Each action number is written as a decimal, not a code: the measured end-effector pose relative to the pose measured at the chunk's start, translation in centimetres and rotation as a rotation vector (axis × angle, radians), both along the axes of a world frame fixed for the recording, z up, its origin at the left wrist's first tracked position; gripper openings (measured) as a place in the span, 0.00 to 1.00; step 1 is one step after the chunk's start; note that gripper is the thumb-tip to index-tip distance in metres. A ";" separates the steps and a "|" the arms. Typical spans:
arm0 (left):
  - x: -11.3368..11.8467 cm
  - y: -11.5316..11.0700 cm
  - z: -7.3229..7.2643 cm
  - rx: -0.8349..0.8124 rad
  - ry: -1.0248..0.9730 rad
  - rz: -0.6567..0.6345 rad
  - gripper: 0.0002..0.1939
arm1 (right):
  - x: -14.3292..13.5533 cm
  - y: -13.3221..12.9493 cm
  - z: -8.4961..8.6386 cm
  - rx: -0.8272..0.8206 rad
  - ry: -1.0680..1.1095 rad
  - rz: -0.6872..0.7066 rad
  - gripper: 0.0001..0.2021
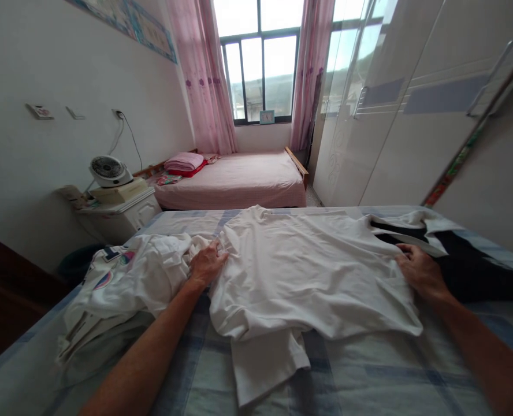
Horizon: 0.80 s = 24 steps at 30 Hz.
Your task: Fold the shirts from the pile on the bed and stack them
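Note:
A white T-shirt point(300, 271) lies spread on the bed before me, its surface wrinkled. One sleeve point(267, 361) sticks out toward me from its near edge. At the shirt's left edge, my left hand point(208, 263) is closed on the fabric, its fingertips partly sunk in the folds. My right hand point(421, 271) pinches the shirt's right edge between thumb and fingers. Left of my left hand sits a crumpled heap of white clothes point(139, 271) with a colourful print. Just beyond my right hand is a black and white garment point(477, 266).
Under the clothes is a blue-and-white checked bedsheet point(347, 381). A second bed point(256, 179) with pink bedding stands by the window. A small fan point(109, 169) rests on a box on the white cabinet point(126, 214) at left. White wardrobes point(382, 133) line the right side.

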State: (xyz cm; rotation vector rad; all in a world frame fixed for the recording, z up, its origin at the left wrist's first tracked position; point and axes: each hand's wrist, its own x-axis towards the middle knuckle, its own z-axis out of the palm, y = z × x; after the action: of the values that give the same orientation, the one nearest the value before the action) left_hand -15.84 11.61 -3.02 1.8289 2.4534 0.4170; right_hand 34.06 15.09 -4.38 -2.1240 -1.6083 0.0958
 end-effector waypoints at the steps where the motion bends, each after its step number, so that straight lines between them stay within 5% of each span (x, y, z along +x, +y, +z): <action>1: 0.2 -0.1 0.1 -0.008 -0.001 -0.008 0.24 | 0.0 0.0 -0.1 -0.005 0.051 -0.030 0.26; 6: 0.2 -0.1 0.1 0.000 -0.010 -0.077 0.22 | 0.2 0.5 -0.9 -0.021 0.082 0.002 0.30; 11: -0.9 -0.5 -0.1 0.040 0.035 -0.006 0.20 | 1.2 1.0 -1.8 0.024 0.045 -0.058 0.27; 14: -0.8 -1.0 -0.1 0.214 0.154 -0.070 0.21 | 0.7 0.3 -1.4 0.069 -0.041 -0.030 0.25; 18: 0.2 -0.6 -0.4 0.400 0.244 -0.330 0.18 | -2.0 -0.9 0.8 0.300 -0.303 0.114 0.23; 21: 1.2 0.8 -0.6 0.315 0.191 -0.447 0.18 | -5.3 -0.9 2.7 0.362 -0.319 0.298 0.22; 24: 2.1 2.8 -0.6 0.202 0.169 -0.523 0.22 | -9.9 0.4 3.3 0.249 -0.260 0.567 0.25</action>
State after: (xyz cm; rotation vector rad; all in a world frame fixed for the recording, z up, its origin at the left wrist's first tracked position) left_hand -13.72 14.40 -3.67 2.5743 1.9554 0.4988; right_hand 24.21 15.49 -1.12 -1.4936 -2.2070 -0.1983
